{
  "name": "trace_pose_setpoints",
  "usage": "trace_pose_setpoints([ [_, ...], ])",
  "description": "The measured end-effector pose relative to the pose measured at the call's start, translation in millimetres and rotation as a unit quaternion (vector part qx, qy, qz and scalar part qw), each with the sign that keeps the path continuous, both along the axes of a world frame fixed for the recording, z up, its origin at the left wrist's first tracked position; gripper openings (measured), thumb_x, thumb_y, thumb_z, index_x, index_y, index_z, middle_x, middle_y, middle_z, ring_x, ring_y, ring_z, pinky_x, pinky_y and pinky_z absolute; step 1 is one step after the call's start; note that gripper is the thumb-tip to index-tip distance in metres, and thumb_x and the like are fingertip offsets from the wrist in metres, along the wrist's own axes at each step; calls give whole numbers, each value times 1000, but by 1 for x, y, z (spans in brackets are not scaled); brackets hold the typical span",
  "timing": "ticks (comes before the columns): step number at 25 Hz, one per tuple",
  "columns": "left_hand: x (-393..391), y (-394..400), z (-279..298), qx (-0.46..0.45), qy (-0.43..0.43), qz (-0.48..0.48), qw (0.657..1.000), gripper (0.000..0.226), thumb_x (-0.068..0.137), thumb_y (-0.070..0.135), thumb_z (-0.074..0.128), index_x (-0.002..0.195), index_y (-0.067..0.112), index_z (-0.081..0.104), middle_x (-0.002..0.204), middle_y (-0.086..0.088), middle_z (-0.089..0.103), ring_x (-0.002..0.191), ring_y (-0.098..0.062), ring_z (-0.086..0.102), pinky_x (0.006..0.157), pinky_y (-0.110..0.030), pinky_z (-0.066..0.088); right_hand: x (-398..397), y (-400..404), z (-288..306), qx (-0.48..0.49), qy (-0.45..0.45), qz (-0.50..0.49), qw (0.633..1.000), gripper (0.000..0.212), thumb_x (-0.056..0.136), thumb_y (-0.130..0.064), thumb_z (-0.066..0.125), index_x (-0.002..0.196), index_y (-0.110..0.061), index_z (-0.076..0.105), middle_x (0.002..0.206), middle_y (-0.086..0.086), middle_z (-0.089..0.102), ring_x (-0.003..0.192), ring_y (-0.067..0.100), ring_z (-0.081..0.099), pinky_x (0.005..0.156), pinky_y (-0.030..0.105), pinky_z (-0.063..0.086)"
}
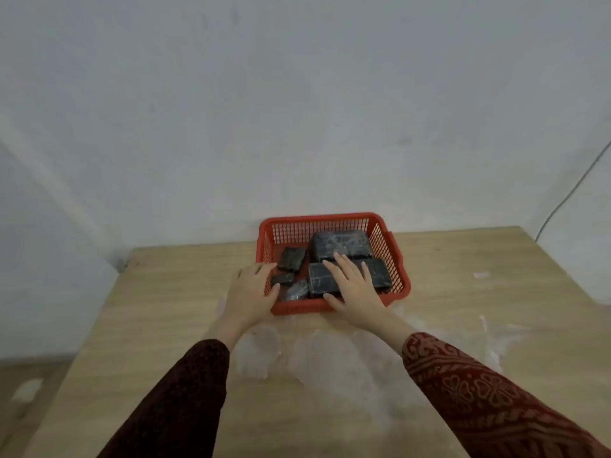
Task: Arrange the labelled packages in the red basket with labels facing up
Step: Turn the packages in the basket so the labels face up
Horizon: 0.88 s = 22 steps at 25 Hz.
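A red plastic basket (334, 221) stands on the wooden table against the wall. Several dark wrapped packages lie inside it: a large one (342, 244) at the back, a wide one (380, 274) at the front right, a small one (292, 258) at the left, and smaller ones (297, 289) near the front wall. No label is readable on them. My left hand (250, 292) grips the basket's front left corner, thumb inside. My right hand (352, 285) rests flat, fingers spread, on the wide front package and over the front rim.
The table (165, 309) has pale whitish smears in front of the basket and to the right. A thin cable (562, 201) hangs down the wall at the far right. The table's left edge drops to the floor.
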<state>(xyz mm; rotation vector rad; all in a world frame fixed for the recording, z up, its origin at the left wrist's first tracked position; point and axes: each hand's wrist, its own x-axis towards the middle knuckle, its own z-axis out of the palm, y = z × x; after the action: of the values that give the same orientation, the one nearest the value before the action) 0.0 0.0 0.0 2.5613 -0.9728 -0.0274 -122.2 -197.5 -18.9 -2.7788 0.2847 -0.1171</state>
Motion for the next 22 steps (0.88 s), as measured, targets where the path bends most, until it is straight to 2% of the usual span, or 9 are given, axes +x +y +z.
trace_pose_setpoints([
  [4,-18,7,-33,-21,67,31,997,49,94,31,52,140,18,45,151,-9,36,141,-26,26,116,-40,22,-12,13,-40,-30,42,-6,999,59,97,-42,37,149,-23,18,161,3,12,148,19,5,118,46,-6],
  [7,-26,9,-51,-55,86,37,994,47,95,33,50,140,19,45,156,-9,28,146,-26,17,118,-43,20,-17,14,-52,-71,12,-4,997,53,96,-42,38,144,-21,33,153,5,34,144,22,27,119,45,3],
  [9,-21,4,-54,-88,94,49,990,45,96,31,50,138,17,46,156,-11,26,146,-26,16,116,-46,24,-15,16,-50,-61,-42,-22,997,42,96,-38,38,131,-20,51,130,2,58,124,24,51,112,41,20],
  [10,-13,0,-53,-109,94,61,988,44,96,29,50,137,15,46,154,-13,28,145,-28,19,114,-49,29,-10,16,-51,-53,-60,-37,996,39,96,-38,35,121,-20,58,115,0,63,110,23,57,103,37,27],
  [13,22,-23,-42,-165,77,102,978,44,97,22,47,139,10,41,149,-19,34,138,-33,30,111,-52,32,9,20,-38,-57,-37,-87,994,40,96,-37,29,89,-17,63,85,-1,64,83,23,58,79,35,34],
  [15,32,-32,-32,-188,92,127,970,47,99,19,40,146,13,33,151,-18,31,140,-31,28,114,-47,29,8,29,-23,-72,-19,-103,992,36,97,-34,34,83,-17,63,81,1,65,81,23,59,76,37,38],
  [17,73,-49,-70,-194,168,175,951,50,101,18,33,150,17,23,152,-13,32,137,-26,33,110,-35,33,38,21,-47,-45,55,-99,993,32,97,-32,37,85,-17,63,84,1,66,84,22,59,77,36,39],
  [19,62,-47,-70,-214,176,159,947,52,102,19,30,152,23,16,152,-6,35,130,-16,40,101,-22,34,34,18,-30,-10,58,-84,995,27,97,-29,42,86,-14,62,84,3,64,82,23,60,70,33,37],
  [22,61,-47,-70,-257,176,143,939,51,102,20,30,152,22,16,150,-2,37,125,-3,37,97,-10,28,67,8,-12,61,20,-1,998,14,93,-22,50,92,-11,60,87,6,60,81,24,59,61,30,39],
])
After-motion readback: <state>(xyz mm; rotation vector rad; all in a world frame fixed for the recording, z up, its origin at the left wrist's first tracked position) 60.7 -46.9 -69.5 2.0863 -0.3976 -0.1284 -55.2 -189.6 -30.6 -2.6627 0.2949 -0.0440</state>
